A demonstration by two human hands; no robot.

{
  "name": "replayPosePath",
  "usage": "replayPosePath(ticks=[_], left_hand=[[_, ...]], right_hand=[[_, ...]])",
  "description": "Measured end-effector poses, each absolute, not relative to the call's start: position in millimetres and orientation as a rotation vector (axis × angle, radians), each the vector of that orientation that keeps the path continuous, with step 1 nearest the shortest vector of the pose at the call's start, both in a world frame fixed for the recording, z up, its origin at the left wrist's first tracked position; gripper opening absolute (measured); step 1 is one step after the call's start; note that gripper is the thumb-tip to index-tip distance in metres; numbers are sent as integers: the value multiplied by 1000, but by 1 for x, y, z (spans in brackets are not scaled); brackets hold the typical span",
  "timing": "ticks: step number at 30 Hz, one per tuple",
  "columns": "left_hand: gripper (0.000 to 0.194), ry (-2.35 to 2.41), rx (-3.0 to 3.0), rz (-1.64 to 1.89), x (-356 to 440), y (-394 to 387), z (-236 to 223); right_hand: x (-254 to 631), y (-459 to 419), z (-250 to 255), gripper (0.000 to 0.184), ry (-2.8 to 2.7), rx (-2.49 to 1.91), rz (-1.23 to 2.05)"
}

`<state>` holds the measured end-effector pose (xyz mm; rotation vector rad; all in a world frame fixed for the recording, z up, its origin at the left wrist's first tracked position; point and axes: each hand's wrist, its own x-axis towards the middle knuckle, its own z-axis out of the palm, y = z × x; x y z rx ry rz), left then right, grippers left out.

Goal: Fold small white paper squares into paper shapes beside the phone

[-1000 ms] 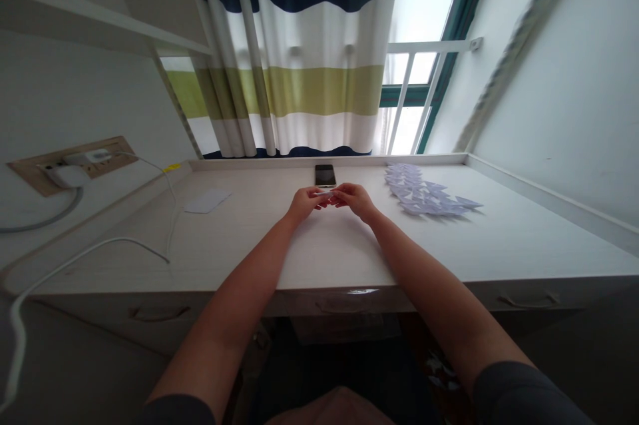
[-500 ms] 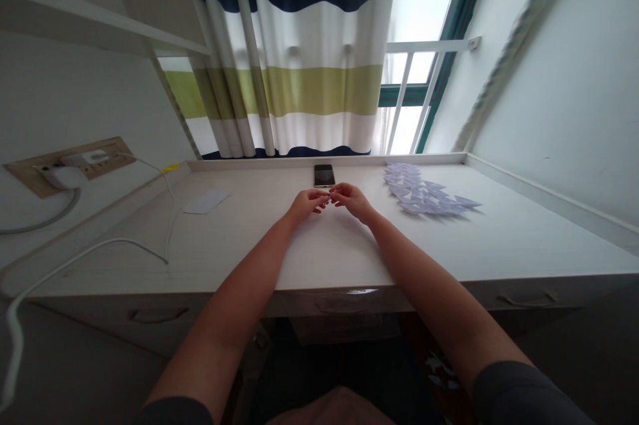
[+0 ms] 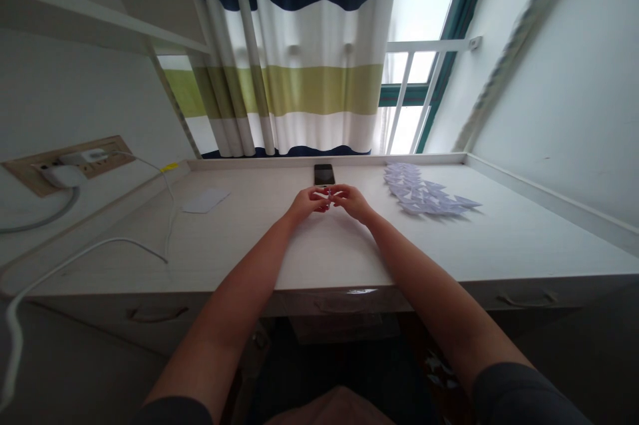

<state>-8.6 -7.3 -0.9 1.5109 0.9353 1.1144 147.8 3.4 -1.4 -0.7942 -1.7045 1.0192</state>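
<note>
Between the fingertips of both hands is a small piece of folded white paper [image 3: 329, 197], seen nearly edge-on and mostly hidden. My left hand [image 3: 305, 204] pinches it from the left, its fingers curled. From the right, my right hand [image 3: 352, 200] grips the same piece with thumb and fingers. Both hands are held over the middle of the white desk [image 3: 329, 252]. Just beyond them lies a dark phone [image 3: 324, 174]. To the right, several folded white paper pieces [image 3: 424, 192] lie in overlapping rows. A flat stack of white paper [image 3: 206, 200] rests on the left.
A white cable [image 3: 172, 212] runs over the desk's left side from a wall socket [image 3: 70, 164]. A raised ledge [image 3: 279, 162] borders the back below a striped curtain [image 3: 299, 78]. Drawer handles [image 3: 157, 314] sit under the front edge.
The folded paper has turned from lying flat between my fingers to standing edge-on. My fingers have shifted their hold on it. Phone, paper stack and folded pieces stay in place.
</note>
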Motion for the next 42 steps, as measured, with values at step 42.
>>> replayPosePath(ticks=[42], left_hand=[[40, 946, 1501, 1277, -6, -10, 3]], right_hand=[[146, 1, 2, 27, -1570, -914, 1083]])
